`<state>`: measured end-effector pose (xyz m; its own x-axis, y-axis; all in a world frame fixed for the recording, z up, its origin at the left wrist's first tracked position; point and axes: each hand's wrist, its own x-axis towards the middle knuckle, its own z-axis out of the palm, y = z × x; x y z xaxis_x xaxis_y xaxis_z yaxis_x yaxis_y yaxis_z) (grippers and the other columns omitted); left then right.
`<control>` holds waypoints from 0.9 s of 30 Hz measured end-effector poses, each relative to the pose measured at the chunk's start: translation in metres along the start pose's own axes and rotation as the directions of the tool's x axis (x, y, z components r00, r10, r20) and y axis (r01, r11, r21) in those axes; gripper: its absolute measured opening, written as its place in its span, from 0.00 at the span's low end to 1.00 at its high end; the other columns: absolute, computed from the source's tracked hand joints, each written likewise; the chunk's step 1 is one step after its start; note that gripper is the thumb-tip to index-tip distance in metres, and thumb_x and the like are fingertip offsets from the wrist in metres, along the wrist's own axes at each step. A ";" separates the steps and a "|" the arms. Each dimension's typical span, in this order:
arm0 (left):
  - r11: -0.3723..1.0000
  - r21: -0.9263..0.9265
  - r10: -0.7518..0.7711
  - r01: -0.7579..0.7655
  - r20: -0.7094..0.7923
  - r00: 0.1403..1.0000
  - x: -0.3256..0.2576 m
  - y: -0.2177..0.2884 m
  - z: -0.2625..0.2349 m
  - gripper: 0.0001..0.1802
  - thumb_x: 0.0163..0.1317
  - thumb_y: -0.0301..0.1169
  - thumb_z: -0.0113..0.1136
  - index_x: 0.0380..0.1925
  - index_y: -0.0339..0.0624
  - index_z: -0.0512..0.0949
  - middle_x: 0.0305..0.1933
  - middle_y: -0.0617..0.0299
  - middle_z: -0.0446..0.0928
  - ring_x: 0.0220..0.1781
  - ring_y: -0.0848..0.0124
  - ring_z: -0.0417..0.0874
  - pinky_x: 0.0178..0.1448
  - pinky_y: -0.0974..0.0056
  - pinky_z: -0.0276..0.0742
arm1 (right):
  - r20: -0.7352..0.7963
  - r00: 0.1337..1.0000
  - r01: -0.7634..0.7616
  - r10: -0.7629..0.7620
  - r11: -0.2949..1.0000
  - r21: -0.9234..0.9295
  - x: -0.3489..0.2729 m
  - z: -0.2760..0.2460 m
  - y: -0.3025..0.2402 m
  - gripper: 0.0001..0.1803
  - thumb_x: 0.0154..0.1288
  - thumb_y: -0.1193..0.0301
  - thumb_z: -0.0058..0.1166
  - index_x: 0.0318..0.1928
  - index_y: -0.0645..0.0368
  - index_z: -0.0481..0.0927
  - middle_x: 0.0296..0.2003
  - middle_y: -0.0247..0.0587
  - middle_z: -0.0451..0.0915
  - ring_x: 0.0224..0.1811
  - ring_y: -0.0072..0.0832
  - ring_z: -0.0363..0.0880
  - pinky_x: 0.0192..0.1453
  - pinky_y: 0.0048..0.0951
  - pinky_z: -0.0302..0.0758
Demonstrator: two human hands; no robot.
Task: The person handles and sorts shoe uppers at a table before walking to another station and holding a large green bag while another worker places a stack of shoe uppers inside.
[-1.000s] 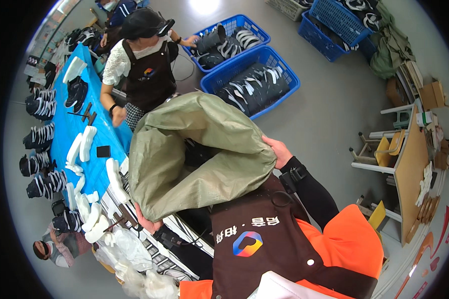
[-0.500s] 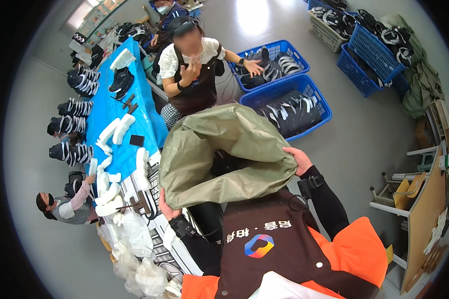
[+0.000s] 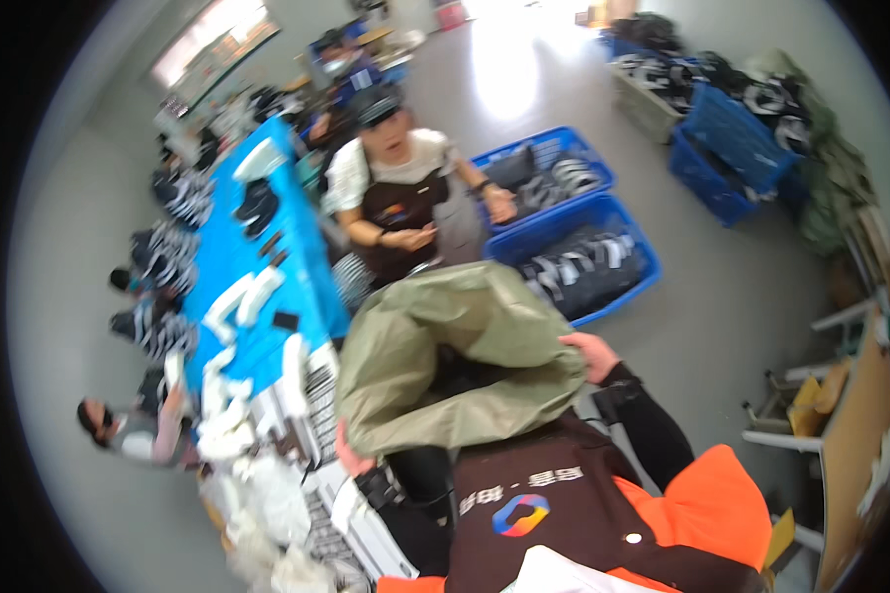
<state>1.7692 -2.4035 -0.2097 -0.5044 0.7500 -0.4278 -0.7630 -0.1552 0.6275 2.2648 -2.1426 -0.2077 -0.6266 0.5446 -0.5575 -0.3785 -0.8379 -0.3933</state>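
Observation:
A large olive-green woven sack (image 3: 391, 341) hangs in front of my body. Its mouth gapes upward, and a dark hollow shows inside whose contents I cannot make out. My left hand (image 3: 352, 455) is closed on the sack's near left edge, with its fingers partly hidden by the fabric. On the opposite side, my right hand (image 3: 593, 357) grips the rim, its fingers folded over the edge. The mouth is spread between both hands.
Ahead, a co-worker (image 3: 398, 203) stands beside two blue baskets (image 3: 649, 247) of dark padded items. Left is a blue-covered table (image 3: 311, 262) with white foam-like pieces (image 3: 259, 296). Shoes (image 3: 173, 252) line its far side. More baskets (image 3: 737, 138) stand back right; a shelf frame (image 3: 841, 425) is at right.
The co-worker ahead has lowered a hand from the face to waist height. My view has tilted up and blurred, so the sack appears lower. Both my hands keep their hold.

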 end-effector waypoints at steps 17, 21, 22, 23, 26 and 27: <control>0.998 -0.045 -0.042 0.043 0.023 0.999 -0.007 -0.002 0.032 0.26 0.75 0.40 0.50 0.65 0.34 0.70 0.65 0.47 0.76 0.65 0.52 0.78 0.71 0.47 0.71 | -0.043 0.999 -0.001 -0.002 0.997 -0.076 0.015 0.014 -0.006 0.22 0.70 0.71 0.52 0.63 0.67 0.74 0.56 0.47 0.81 0.54 0.37 0.83 0.63 0.41 0.78; 0.991 -0.032 -0.128 0.130 0.048 0.991 -0.004 -0.017 0.048 0.26 0.74 0.40 0.52 0.65 0.34 0.70 0.64 0.47 0.77 0.64 0.52 0.79 0.70 0.47 0.72 | 0.012 0.948 0.281 -0.318 0.818 -0.502 0.054 0.027 -0.030 0.26 0.67 0.78 0.50 0.66 0.61 0.72 0.58 0.39 0.80 0.56 0.29 0.79 0.62 0.35 0.76; 0.991 -0.033 -0.129 0.130 0.038 0.991 -0.006 -0.021 0.055 0.26 0.74 0.40 0.52 0.65 0.34 0.70 0.64 0.47 0.77 0.64 0.52 0.79 0.70 0.47 0.72 | 0.042 0.940 0.318 -0.339 0.823 -0.470 0.062 0.048 -0.045 0.24 0.68 0.77 0.49 0.65 0.61 0.72 0.56 0.39 0.80 0.55 0.28 0.79 0.61 0.33 0.75; 0.977 -0.027 -0.210 0.213 0.077 0.975 -0.008 -0.027 0.074 0.27 0.74 0.40 0.52 0.65 0.33 0.70 0.64 0.47 0.77 0.64 0.52 0.79 0.70 0.47 0.73 | 0.132 0.895 0.426 -0.426 0.731 -0.533 0.080 0.044 -0.060 0.23 0.68 0.76 0.48 0.64 0.63 0.72 0.55 0.39 0.80 0.55 0.27 0.78 0.60 0.33 0.75; 0.946 0.092 -0.319 0.312 0.069 0.945 -0.021 -0.056 0.082 0.31 0.75 0.47 0.51 0.66 0.34 0.69 0.65 0.49 0.76 0.64 0.54 0.79 0.68 0.49 0.75 | 0.463 0.746 0.479 -0.479 -0.096 -0.872 0.099 0.094 -0.022 0.24 0.63 0.72 0.52 0.60 0.62 0.75 0.53 0.52 0.79 0.56 0.44 0.79 0.61 0.42 0.75; 0.921 0.113 -0.381 0.372 0.068 0.922 -0.036 -0.069 0.141 0.31 0.75 0.50 0.51 0.67 0.38 0.69 0.65 0.52 0.76 0.64 0.56 0.79 0.67 0.51 0.76 | 0.477 0.818 0.486 -0.323 -0.057 -0.872 0.094 0.106 0.003 0.26 0.62 0.67 0.56 0.61 0.62 0.75 0.55 0.54 0.78 0.58 0.48 0.78 0.63 0.44 0.75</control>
<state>1.8964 -2.3294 -0.1459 -0.1473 0.7942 -0.5895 -0.8451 0.2086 0.4922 2.1325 -2.0975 -0.1832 -0.7150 0.6988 0.0195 0.3114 0.3434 -0.8860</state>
